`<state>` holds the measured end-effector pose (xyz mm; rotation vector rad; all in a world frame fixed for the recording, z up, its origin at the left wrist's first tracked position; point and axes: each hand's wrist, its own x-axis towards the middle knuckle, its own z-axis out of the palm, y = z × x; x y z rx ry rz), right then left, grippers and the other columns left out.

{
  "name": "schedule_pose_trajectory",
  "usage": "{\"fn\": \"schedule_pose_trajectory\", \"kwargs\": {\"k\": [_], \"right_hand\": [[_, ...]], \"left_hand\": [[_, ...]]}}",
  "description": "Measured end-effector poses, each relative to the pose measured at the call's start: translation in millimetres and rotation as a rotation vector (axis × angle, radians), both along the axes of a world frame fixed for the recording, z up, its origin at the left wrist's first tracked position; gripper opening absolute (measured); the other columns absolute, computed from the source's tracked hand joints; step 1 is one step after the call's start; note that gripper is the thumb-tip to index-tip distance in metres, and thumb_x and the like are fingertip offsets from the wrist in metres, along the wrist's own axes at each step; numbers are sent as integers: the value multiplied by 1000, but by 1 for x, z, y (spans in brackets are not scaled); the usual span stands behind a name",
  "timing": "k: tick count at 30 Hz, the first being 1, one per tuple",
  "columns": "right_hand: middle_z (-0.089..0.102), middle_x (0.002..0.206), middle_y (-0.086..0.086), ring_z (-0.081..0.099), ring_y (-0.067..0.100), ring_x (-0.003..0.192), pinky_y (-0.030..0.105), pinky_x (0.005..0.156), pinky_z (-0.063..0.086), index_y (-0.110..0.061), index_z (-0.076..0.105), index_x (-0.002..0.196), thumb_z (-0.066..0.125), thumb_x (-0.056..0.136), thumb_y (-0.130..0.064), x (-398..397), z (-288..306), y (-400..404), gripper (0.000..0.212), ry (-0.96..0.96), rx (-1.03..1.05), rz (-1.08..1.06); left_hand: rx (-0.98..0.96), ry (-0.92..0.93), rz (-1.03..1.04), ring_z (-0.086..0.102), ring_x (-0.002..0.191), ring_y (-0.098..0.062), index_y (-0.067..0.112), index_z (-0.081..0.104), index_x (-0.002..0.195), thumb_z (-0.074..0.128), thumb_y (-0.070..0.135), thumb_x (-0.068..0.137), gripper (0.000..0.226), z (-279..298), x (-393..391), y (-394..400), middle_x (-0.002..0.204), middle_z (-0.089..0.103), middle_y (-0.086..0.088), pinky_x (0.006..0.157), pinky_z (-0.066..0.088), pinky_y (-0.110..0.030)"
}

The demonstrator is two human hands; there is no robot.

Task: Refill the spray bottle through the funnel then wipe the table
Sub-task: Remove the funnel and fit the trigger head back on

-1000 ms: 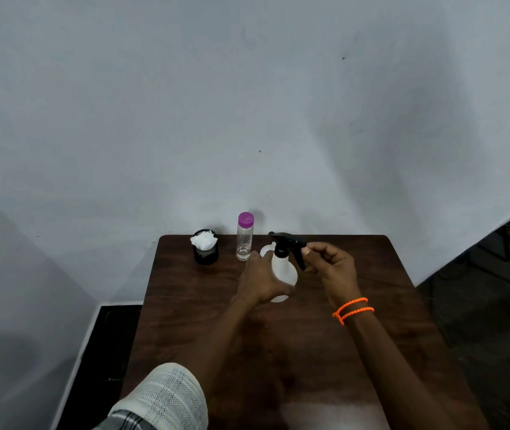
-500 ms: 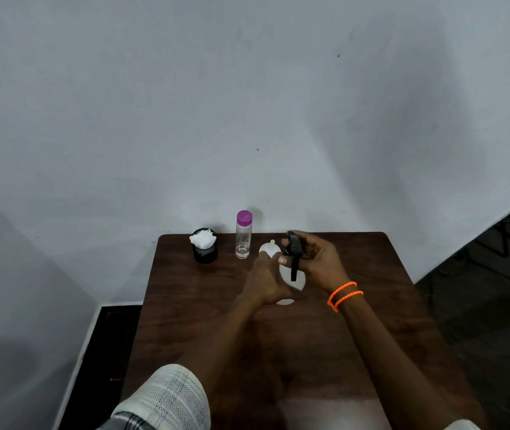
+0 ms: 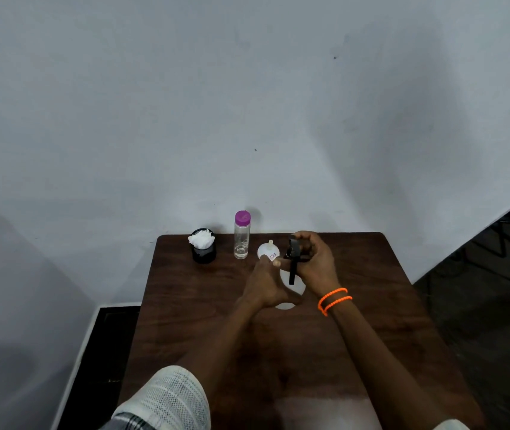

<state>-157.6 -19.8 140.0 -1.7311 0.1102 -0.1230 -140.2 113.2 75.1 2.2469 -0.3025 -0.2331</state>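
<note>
Left hand (image 3: 264, 285) clamps the white plastic spray bottle (image 3: 294, 282) upright mid-bench (image 3: 204, 321), steadying it; right hand (image 3: 312, 259) grips its black trigger head (image 3: 293, 250), presumably unscrewing. White plastic funnel (image 3: 267, 251) waits just behind the bottle.

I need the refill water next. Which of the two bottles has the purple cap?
The clear bottle standing upright at the table's back edge, between the black cup and the funnel. The white spray bottle is held by the left hand.
</note>
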Motion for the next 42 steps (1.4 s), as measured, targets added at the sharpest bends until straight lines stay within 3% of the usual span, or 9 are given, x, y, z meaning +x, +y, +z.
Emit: {"fn": "schedule_pose_trajectory", "kwargs": {"k": [5,8,17,24,28,31,34,38,42], "right_hand": [[70,119,7,70,21,108,32,90,58,-14,55,137,86,66,11,-2,-1,-25,82,46,-13,251],[67,129,17,64,27,121,39,100,54,-8,50,142,72,77,18,-4,1,-35,74,89,103,310],[72,108,22,70,36,105,41,90,58,-4,61,124,82,67,16,-4,0,-30,64,53,72,161],[72,119,18,69,24,112,29,90,56,-6,53,140,72,77,20,-4,7,-32,71,108,114,288],[77,101,14,74,28,101,42,92,57,-9,59,129,85,65,13,-3,1,-25,73,77,74,146],[78,95,11,75,25,96,35,86,59,-9,60,126,89,62,9,-6,-2,-20,72,57,80,61],[79,97,10,75,22,97,27,81,59,-8,60,130,87,63,11,-7,-4,-20,75,59,98,47],[72,119,19,71,24,103,37,89,56,-8,52,140,75,74,16,-7,-3,-30,75,108,176,194],[69,122,22,69,23,113,33,92,56,-10,44,146,64,84,19,-4,-1,-36,71,125,126,278]], "left_hand": [[9,2,-39,53,97,-15,34,59,111,86,50,44,75,2,-4,4,106,47,4,78,58,-39],[39,22,-31,54,97,-17,35,59,113,86,54,43,76,3,-4,4,106,46,3,79,58,-38],[46,20,-61,53,97,-18,32,57,117,89,52,48,78,4,-3,3,107,46,-1,78,58,-40],[-6,14,-78,51,100,-14,34,50,136,93,43,52,94,2,-4,3,112,45,2,72,49,-25],[30,28,-64,55,103,-19,39,55,125,89,53,45,88,5,-5,1,113,48,0,81,59,-41],[18,37,-59,55,103,-20,36,57,123,89,52,44,87,5,-4,1,111,49,-1,82,59,-44],[3,44,-75,54,105,-19,32,58,125,91,47,46,87,5,-4,1,113,50,0,84,59,-43],[-51,78,-109,55,114,-19,32,57,126,89,46,43,91,5,-3,2,125,53,2,90,58,-47],[-81,118,-177,60,110,-13,30,59,121,96,33,48,82,5,-3,3,116,61,9,90,59,-45]]}}
